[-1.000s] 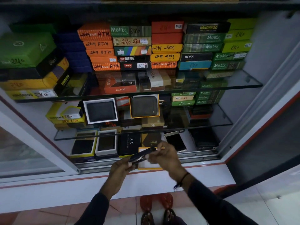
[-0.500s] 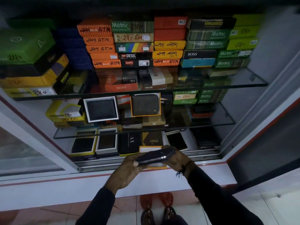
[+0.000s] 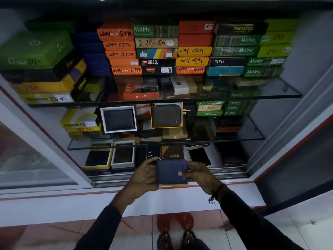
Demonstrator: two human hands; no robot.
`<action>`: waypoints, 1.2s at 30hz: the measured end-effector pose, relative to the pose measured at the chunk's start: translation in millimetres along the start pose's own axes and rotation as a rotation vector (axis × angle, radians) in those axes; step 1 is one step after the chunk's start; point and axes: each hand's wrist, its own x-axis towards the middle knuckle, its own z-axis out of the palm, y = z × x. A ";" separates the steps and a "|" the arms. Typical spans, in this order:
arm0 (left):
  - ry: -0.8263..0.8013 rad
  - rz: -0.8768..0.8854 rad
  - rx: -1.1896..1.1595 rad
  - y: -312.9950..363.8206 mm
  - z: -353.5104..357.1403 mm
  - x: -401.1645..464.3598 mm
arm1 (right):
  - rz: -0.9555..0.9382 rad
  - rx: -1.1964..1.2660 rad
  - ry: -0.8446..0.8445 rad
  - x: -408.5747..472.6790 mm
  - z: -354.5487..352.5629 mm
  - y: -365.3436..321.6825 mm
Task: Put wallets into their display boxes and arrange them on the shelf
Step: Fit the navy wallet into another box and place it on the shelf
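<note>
A dark blue wallet (image 3: pixel 171 171) is held flat, face up, in front of the bottom shelf. My left hand (image 3: pixel 144 175) grips its left edge and my right hand (image 3: pixel 197 173) grips its right edge, thumb on top. Under the wallet, a thin orange-yellow edge of an open display box (image 3: pixel 173 185) shows on the cabinet sill; the rest of it is hidden. Two open boxes with dark wallets (image 3: pixel 110 156) sit at the bottom left. On the middle glass shelf stand a white-framed boxed wallet (image 3: pixel 119 120) and an orange-framed brown wallet (image 3: pixel 166 115).
The top glass shelf (image 3: pixel 270 95) carries stacks of closed boxes in orange, green, yellow and black. A phone (image 3: pixel 199 155) lies on the bottom shelf right of a black-and-gold box (image 3: pixel 173 152). The sliding glass door (image 3: pixel 36 159) stands at the left. My sandalled feet (image 3: pixel 175 231) are below.
The wallet has turned from edge-on and tilted to flat with its blue face up. Both hands have shifted to its left and right edges, and it now covers the orange box.
</note>
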 end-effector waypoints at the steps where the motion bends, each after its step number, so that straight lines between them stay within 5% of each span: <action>1: 0.048 0.021 0.018 1.2 5.7 -1.6 | -0.100 -0.060 0.062 -4.3 2.6 -1.2; 6: 0.363 0.656 0.658 -14.0 27.9 -11.2 | -0.731 -0.672 0.374 -14.3 9.9 8.3; 9: 0.369 0.802 0.842 -31.0 30.3 -15.5 | -0.905 -0.915 0.367 -20.6 4.6 17.4; 13: 0.315 0.561 0.689 -34.8 28.9 -9.4 | -0.681 -0.789 0.414 -16.8 2.0 20.1; 17: 0.344 0.169 0.277 -25.9 27.0 14.1 | -0.169 -0.115 0.301 -5.7 -1.0 13.0; 20: 0.393 0.014 0.254 -24.1 31.4 39.3 | -0.081 0.052 0.379 9.1 2.6 17.0; 28: 0.517 -0.112 0.697 -39.2 41.1 66.7 | 0.173 -0.802 0.466 43.1 9.8 31.4; 36: 0.515 -0.230 0.681 -44.2 38.0 69.1 | 0.334 -0.506 0.472 54.8 4.6 40.9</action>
